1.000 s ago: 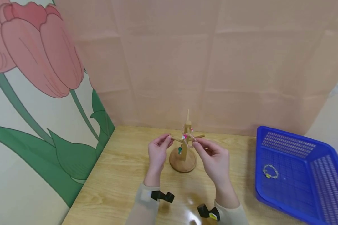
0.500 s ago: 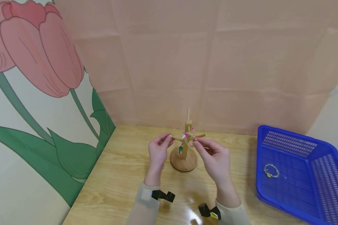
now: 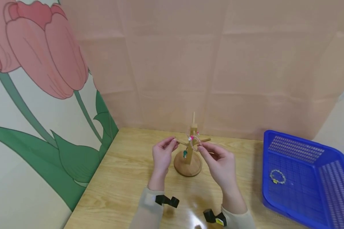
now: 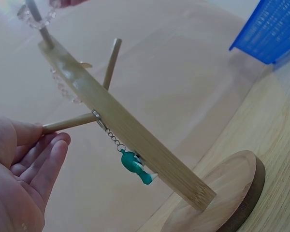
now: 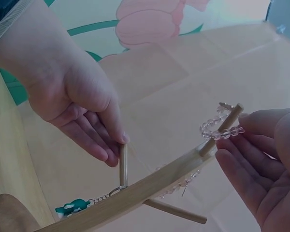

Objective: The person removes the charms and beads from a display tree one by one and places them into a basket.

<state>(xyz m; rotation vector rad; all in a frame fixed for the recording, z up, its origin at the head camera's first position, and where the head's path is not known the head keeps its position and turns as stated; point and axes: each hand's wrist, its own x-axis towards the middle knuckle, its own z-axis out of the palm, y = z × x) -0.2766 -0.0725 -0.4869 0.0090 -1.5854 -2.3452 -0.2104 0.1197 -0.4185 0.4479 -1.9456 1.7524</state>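
A wooden peg stand (image 3: 190,157) with a round base stands on the table between both hands. My left hand (image 3: 162,156) pinches the tip of one side peg (image 4: 70,123). On that peg, close to the post, hangs a keychain with a green-and-white figure (image 4: 134,164). My right hand (image 3: 222,163) pinches a clear pink beaded bracelet (image 5: 225,133) between thumb and fingertips. The bracelet loops around an upper peg (image 5: 235,114), with pink and white charms visible in the head view. Behind the post hangs a second beaded bracelet (image 4: 63,88), partly hidden.
To the right, a blue plastic basket (image 3: 265,159) sits on the wooden table (image 3: 111,190). Inside lies a pale beaded bracelet with a yellow charm (image 3: 275,181). A pinkish cloth (image 3: 172,63) hangs behind, and a tulip-patterned panel (image 3: 46,54) rises on the left.
The head view has shifted slightly. Both hands keep their grips on the peg and the bracelet, with almost no movement relative to the stand.
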